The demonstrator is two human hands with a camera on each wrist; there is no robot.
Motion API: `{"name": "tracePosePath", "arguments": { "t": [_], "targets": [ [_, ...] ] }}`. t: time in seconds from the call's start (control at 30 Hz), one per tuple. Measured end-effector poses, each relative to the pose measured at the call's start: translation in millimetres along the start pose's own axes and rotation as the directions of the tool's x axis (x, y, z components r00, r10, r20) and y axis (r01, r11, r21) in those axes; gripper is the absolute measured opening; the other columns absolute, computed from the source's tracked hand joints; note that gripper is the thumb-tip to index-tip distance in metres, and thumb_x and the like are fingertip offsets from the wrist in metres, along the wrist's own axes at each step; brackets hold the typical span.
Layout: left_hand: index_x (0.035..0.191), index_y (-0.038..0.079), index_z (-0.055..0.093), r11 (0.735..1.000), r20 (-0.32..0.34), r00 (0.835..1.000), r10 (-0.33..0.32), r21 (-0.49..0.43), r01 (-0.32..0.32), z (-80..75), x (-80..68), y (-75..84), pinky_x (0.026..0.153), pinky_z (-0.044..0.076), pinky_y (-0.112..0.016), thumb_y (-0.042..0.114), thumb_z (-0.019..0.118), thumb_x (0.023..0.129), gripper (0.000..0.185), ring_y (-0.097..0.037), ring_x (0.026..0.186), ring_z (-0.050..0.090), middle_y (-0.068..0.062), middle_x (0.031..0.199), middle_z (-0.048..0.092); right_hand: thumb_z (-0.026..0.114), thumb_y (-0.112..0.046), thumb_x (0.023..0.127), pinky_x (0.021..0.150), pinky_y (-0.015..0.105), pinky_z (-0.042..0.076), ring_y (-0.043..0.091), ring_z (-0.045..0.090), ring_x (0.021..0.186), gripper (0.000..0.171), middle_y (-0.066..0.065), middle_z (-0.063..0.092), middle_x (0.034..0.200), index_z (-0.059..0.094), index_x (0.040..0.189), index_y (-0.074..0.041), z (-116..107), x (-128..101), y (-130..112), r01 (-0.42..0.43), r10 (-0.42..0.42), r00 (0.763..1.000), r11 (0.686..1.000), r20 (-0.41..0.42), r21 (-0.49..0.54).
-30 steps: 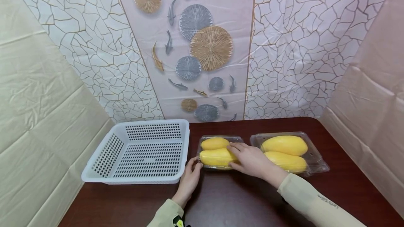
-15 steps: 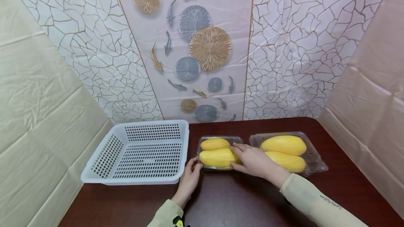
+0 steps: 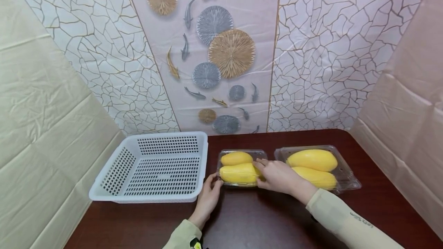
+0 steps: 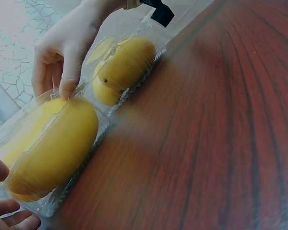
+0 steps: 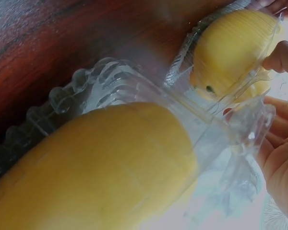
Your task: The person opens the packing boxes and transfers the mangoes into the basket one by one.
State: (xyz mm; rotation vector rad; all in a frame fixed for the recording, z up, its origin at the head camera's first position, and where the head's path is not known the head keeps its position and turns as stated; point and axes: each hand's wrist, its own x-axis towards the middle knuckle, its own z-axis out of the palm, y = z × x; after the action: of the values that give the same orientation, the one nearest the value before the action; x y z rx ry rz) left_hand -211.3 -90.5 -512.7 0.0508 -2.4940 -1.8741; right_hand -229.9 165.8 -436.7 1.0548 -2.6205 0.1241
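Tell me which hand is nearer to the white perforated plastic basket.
Left. The left hand grips the small clear plastic box at its end just right of the white perforated plastic basket; the right hand holds that box's far end.

Clear plastic clamshell box point(image 3: 242, 168), closed, lying flat on the table, holding two yellow mangoes point(image 3: 238, 173) side by side, just right of the basket.

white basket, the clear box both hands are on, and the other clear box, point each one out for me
white basket point(image 3: 104, 187), head view, on its near rim.
smaller clear box point(image 3: 260, 153), head view, on its far right corner.
larger clear box point(image 3: 347, 175), head view, on its right rim, beside the mangoes.
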Motion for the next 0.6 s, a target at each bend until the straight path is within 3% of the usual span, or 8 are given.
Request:
{"name": "tracePosePath", "arguments": {
  "t": [0.23, 0.6],
  "targets": [
    [0.135, 0.007, 0.059, 1.000, -0.003, 1.000, 0.011, -0.007, -0.011, -0.1, -0.9, -0.2, 0.097, 0.046, -0.045, 0.027, 0.058, 0.098, 0.042, -0.024, 0.118, 0.058, -0.012, 0.131, 0.062, 0.071, -0.020, 0.084, 0.049, 0.034, 0.053, 0.025, 0.067, 0.059, 0.051, 0.029, 0.065, 0.122, 0.063, 0.126, 0.008, -1.9, -0.3, 2.1, 0.022, -0.022, 0.999, 1.000, 0.023, 0.009],
    [0.138, 0.007, 0.057, 1.000, 0.018, 1.000, -0.002, -0.008, 0.002, 0.1, 1.0, -2.6, 0.097, 0.046, -0.046, 0.027, 0.056, 0.100, 0.043, -0.023, 0.118, 0.058, -0.012, 0.131, 0.061, 0.073, -0.012, 0.077, 0.055, 0.036, 0.056, 0.032, 0.071, 0.075, 0.054, 0.029, 0.065, 0.121, 0.062, 0.125, 0.009, -0.4, 1.1, 4.9, 0.060, -0.059, 0.998, 0.998, 0.017, -0.010]
  ]
}}
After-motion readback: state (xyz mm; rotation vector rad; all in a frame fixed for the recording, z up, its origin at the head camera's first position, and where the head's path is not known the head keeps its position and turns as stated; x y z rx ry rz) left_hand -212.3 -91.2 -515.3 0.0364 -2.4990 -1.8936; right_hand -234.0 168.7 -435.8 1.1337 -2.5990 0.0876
